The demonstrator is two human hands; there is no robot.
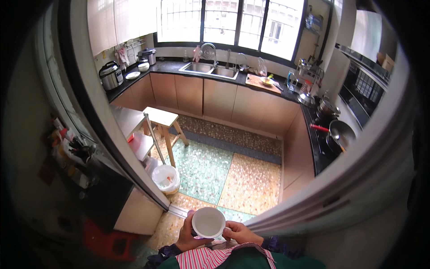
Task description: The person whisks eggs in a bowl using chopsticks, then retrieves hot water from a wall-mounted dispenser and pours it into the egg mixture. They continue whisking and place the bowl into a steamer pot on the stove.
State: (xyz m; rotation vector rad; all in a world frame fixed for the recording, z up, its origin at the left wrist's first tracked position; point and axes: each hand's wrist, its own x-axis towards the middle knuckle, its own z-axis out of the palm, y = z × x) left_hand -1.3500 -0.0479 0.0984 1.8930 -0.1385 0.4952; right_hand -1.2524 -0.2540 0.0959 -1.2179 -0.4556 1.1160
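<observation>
A white mug (208, 222) is held upright in front of my body, its mouth facing the camera. My left hand (186, 232) wraps around the mug's left side. On the other side, my right hand (242, 232) grips it where the handle sits, the fingers covering most of the handle. The mug's inside looks pale; whether it holds liquid I cannot tell. Below the hands shows a pink-striped apron (205, 258) with dark green cloth.
Sliding door frames (111, 117) flank the kitchen doorway. Inside stand a lined trash bin (166, 180) and a wooden stool (161, 116). The black counter carries a pressure cooker (111, 75), a sink (211, 69), a cutting board (262, 83) and a wok (342, 132).
</observation>
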